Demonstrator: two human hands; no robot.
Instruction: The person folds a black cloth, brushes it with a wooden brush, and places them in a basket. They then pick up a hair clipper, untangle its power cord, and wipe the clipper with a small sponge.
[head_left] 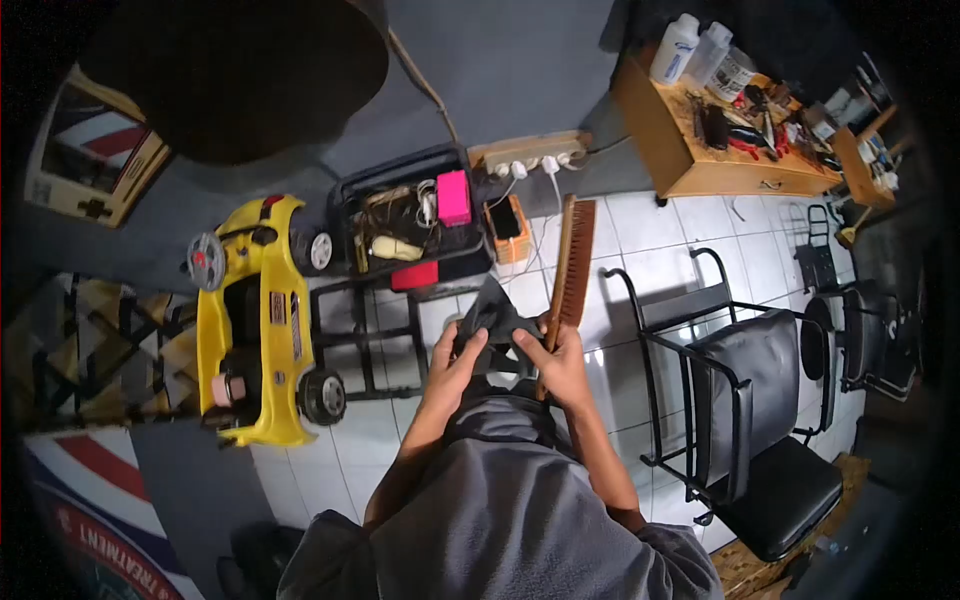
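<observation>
While the left grip (458, 355) clutches cloth (489, 308), the right grip (562, 362) a brush (577, 250), a crate (405, 169) holds cables (427, 204).

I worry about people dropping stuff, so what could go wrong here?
The brush might slip, because the right hand grips it while also holding the dark cloth. The white cords hang from the socket strip, so a foot could perhaps snag them. Stepping left could also mean bumping the yellow toy car.
</observation>
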